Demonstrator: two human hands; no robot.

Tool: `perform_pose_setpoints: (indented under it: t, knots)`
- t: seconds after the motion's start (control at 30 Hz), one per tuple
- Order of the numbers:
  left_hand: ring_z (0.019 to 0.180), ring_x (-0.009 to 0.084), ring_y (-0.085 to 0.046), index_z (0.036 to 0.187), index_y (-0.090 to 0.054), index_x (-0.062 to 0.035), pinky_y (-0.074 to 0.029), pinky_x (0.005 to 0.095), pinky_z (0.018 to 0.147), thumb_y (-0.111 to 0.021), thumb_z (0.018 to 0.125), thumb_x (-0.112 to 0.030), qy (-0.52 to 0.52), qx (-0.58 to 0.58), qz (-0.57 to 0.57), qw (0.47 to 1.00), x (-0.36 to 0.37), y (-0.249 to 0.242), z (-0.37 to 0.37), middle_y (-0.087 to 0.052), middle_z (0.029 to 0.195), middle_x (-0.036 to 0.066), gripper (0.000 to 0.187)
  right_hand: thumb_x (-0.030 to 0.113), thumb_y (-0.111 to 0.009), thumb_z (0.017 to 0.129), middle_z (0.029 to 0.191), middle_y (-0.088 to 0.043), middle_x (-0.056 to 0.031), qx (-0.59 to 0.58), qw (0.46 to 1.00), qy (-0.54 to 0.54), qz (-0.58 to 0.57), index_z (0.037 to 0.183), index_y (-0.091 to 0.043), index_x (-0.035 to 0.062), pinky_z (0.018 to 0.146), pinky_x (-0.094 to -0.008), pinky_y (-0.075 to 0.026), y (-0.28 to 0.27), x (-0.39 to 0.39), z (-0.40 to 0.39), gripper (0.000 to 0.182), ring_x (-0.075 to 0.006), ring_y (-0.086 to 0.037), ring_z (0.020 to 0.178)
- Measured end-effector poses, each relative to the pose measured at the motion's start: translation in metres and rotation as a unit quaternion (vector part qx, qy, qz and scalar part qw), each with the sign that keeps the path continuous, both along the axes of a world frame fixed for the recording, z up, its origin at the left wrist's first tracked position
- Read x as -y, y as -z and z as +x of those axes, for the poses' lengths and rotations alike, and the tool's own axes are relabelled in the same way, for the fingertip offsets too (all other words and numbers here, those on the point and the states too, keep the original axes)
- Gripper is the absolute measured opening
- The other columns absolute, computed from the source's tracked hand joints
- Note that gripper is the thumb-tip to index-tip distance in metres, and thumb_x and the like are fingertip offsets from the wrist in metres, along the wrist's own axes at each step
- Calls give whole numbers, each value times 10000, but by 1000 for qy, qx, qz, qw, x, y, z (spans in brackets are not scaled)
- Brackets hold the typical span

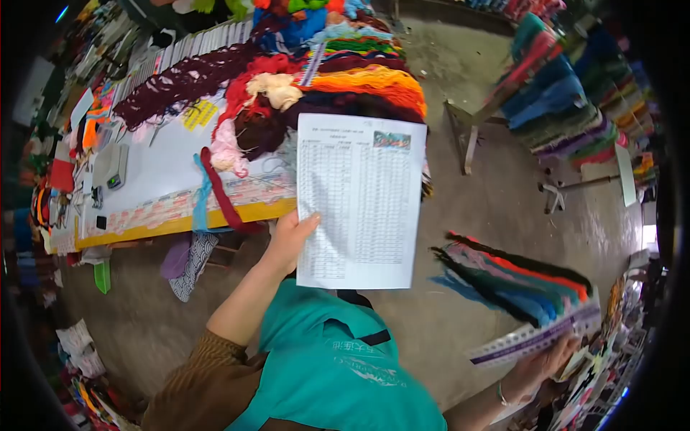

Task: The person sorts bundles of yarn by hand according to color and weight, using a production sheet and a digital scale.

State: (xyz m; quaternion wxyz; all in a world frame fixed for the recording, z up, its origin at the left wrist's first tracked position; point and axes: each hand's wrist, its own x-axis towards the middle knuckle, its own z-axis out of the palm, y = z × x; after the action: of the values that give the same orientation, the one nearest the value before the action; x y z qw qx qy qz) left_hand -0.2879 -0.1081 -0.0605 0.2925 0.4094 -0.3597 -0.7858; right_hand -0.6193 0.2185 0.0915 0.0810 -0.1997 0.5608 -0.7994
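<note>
My left hand (290,241) grips the lower left edge of a white printed sheet (359,208), thumb on its front. The sheet carries columns of small text and a small colour picture at its top right; the print is too small to read. Out to the right, my right hand (552,358) holds a white and purple card strip (496,350) by its lower edge. Hanks of yarn (514,276) in black, orange, pink, green and blue are attached along the strip and stretch up and left from it.
A table (172,161) with a yellow edge stands at the upper left, bearing dark purple yarn (187,79), orange yarn (366,80) and a small scale (110,167). More yarn hangs on a rack (550,93) at upper right. Crowded goods line the right side.
</note>
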Motion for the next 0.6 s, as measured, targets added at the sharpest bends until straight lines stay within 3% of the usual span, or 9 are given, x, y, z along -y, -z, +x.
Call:
perform_pose_setpoints:
  t: [0.07, 0.17, 0.27, 0.33, 0.4, 0.47, 0.5, 0.57, 0.6]
  knots:
    - [934, 139, -619, 1191, -566, 37, -503, 304, 840, -526, 973, -112, 25, -30, 15, 999, -10, -12, -41, -645, 1093, 70, 267, 107, -477, 985, 1314, -498, -322, 20, 999, -27, 31, 1365, -376, -43, 983, -429, -498, 8, 10, -13, 421, -322, -569, 1161]
    - [945, 139, -636, 1190, -563, 35, -526, 306, 841, -517, 982, -103, 89, -102, 52, 989, -25, -32, -103, -653, 1104, 87, 254, 73, -480, 980, 1222, -585, -161, 5, 995, 6, 97, 1403, -381, -34, 865, -313, -540, 36, 18, -47, 447, -184, -616, 1062]
    - [946, 139, -635, 1190, -563, 34, -526, 305, 839, -512, 984, -105, 153, -101, 43, 982, -34, -40, -148, -655, 1104, 87, 253, 10, -439, 980, 1505, -343, -133, -158, 957, 54, 235, 1508, -234, -11, 1064, -286, -337, 60, 30, -76, 567, -175, -432, 1278]
    - [944, 139, -638, 1190, -563, 34, -528, 302, 834, -511, 985, -106, 169, -100, 41, 980, -37, -45, -181, -655, 1105, 89, 254, 1, -427, 984, 1521, -316, -112, -209, 941, 29, 263, 1529, -186, 22, 1068, -295, -332, 83, 34, -107, 596, -165, -430, 1273]
    - [937, 142, -642, 1188, -564, 35, -532, 305, 830, -507, 987, -109, 195, -93, 25, 976, -36, -47, -215, -657, 1101, 95, 254, -5, -420, 992, 1499, -355, -93, -96, 972, -48, 210, 1538, -170, 50, 1003, -264, -395, 87, 48, -126, 603, -132, -496, 1180]
    - [931, 148, -646, 1191, -562, 38, -536, 312, 830, -508, 987, -116, 212, -98, 21, 972, -31, -44, -244, -659, 1094, 103, 261, -2, -422, 997, 1500, -355, -83, -82, 970, -73, 217, 1536, -171, 46, 981, -265, -416, 91, 60, -143, 597, -117, -513, 1155]
    - [948, 159, -650, 1205, -560, 42, -539, 319, 843, -516, 981, -117, 223, -105, 21, 969, -28, -42, -260, -657, 1103, 111, 278, 17, -435, 1002, 1415, -473, -80, -116, 969, -21, 219, 1475, -344, 14, 958, -262, -433, 101, 69, -156, 482, -108, -545, 1107]
    - [976, 176, -653, 1222, -556, 47, -541, 329, 860, -522, 973, -114, 248, -118, 30, 961, -17, -39, -292, -656, 1118, 120, 298, 13, -457, 990, 1242, -609, -76, -103, 936, -82, 326, 1328, -535, -31, 925, -243, -443, 114, 72, -191, 349, -104, -573, 1051]
    - [976, 176, -653, 1222, -556, 47, -541, 329, 860, -522, 973, -114, 249, -120, 31, 960, -13, -36, -308, -656, 1118, 120, 298, 89, -453, 1007, 1072, -679, -56, -104, 958, -53, 260, 1150, -657, -57, 706, -192, -430, 126, 84, -200, 290, -44, -530, 836]
